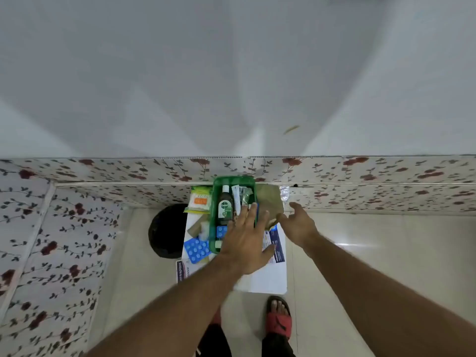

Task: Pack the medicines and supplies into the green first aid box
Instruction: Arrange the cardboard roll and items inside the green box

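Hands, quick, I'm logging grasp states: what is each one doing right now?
Left hand: open, fingers spread flat over the green first aid box, holding nothing.
Right hand: open, fingers apart, holding nothing.

green box; blue blister pack; red sandal

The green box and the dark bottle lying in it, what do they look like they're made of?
The green first aid box looks like moulded plastic: even, saturated colour, thin glossy walls and rounded corners. The dark brown bottle with the white cap is probably plastic too, though dark glass is possible; its smooth, printed paper-like label gives no firm clue.
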